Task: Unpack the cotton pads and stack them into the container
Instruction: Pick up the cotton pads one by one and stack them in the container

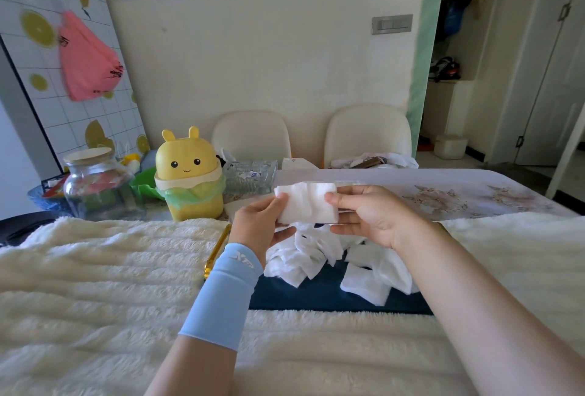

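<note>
Fluffy cream blanket covers the near part of the desk, and both my forearms reach forward over it. My left forearm wears a light blue sleeve; my right forearm is bare and comes in at a slant from the near right.

My left hand is raised with its back toward me, its thumb and fingers curled to pinch the left edge of a white cotton pad. My right hand is turned palm up, thumb pressed on the pad's right edge and fingers curled under it, so both hands grip the same pad. It is held flat between them, above the desk. I cannot tell whether it is one pad or a few together.

Right below my hands a loose pile of cotton pads lies on a dark blue surface set among the blanket folds. Farther left on the desk stand a yellow bin with a bunny face and a glass jar with a wooden lid. Two cream chairs stand beyond the far edge.
</note>
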The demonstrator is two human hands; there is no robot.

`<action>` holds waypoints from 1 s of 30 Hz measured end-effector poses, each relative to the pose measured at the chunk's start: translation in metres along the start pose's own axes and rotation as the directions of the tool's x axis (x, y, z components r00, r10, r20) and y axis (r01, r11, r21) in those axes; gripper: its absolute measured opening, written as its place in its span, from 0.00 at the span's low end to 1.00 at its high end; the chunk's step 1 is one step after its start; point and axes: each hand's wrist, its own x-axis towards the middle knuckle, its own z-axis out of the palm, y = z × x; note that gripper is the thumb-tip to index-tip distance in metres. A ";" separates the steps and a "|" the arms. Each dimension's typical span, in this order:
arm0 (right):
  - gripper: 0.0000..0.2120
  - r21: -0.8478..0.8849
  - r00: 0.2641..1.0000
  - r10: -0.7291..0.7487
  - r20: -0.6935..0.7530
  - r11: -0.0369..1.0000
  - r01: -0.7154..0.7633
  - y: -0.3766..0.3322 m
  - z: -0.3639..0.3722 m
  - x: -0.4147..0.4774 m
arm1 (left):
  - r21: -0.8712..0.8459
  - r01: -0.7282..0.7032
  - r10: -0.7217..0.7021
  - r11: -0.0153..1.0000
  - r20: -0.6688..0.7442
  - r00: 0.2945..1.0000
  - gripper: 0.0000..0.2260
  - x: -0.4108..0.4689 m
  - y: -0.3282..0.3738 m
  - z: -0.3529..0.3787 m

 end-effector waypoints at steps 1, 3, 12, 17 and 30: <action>0.05 -0.009 0.999 -0.012 -0.036 1.000 0.012 0.001 -0.001 0.001 | -0.003 -0.027 0.027 1.000 -0.019 0.999 0.06 0.000 0.001 -0.001; 0.04 -0.054 0.996 -0.036 -0.079 0.998 0.031 0.002 -0.002 0.003 | -0.050 -0.032 0.034 0.998 0.032 0.999 0.06 -0.002 0.003 -0.001; 0.07 -0.122 0.995 -0.092 0.028 0.988 0.095 -0.003 0.007 -0.006 | 0.114 -0.084 0.082 0.990 0.022 0.996 0.06 -0.008 -0.003 0.012; 0.16 -0.105 0.986 -0.047 0.158 0.992 0.065 -0.012 0.009 -0.013 | 0.152 -0.109 0.115 0.982 -0.032 0.993 0.06 -0.008 -0.002 0.012; 0.06 -0.306 0.988 -0.026 0.150 0.949 0.071 -0.012 -0.001 -0.012 | 0.012 0.130 -0.128 0.991 0.272 0.954 0.13 -0.002 -0.007 0.008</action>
